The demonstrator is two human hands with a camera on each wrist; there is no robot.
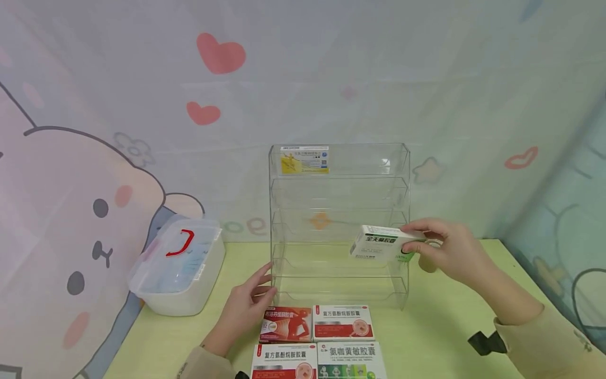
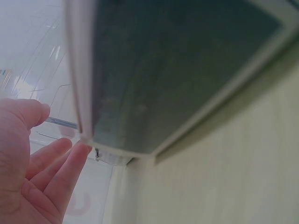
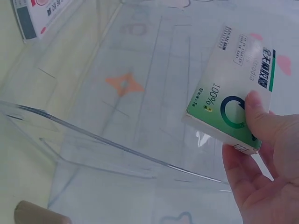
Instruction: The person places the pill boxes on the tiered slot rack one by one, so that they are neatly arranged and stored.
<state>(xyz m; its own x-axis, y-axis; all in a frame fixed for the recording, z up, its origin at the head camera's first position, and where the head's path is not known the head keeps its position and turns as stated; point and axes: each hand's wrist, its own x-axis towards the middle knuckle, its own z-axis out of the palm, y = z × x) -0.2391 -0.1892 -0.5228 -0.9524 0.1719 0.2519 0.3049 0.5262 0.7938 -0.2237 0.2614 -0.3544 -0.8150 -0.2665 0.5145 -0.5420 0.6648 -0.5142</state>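
Observation:
My right hand [image 1: 447,250] pinches a white and green medicine box [image 1: 379,245] by its right end, in front of the middle tiers of a clear acrylic display rack [image 1: 338,287]. In the right wrist view, the thumb lies on the green end of the box and the fingers are beneath it. At the rack's lower left side, my left hand [image 1: 248,300] holds the side panel's edge between thumb and fingers. A yellow and white box [image 1: 304,161] stands at the left of the rack's top tier.
Before the rack lie red and white medicine boxes [image 1: 343,322], a red box [image 1: 286,324] and a green and white box [image 1: 351,362]. A lidded white storage bin [image 1: 177,271] stands left. Behind the right hand is a brown cylindrical thing [image 1: 428,265]. A patterned cloth [image 1: 331,95] hangs behind.

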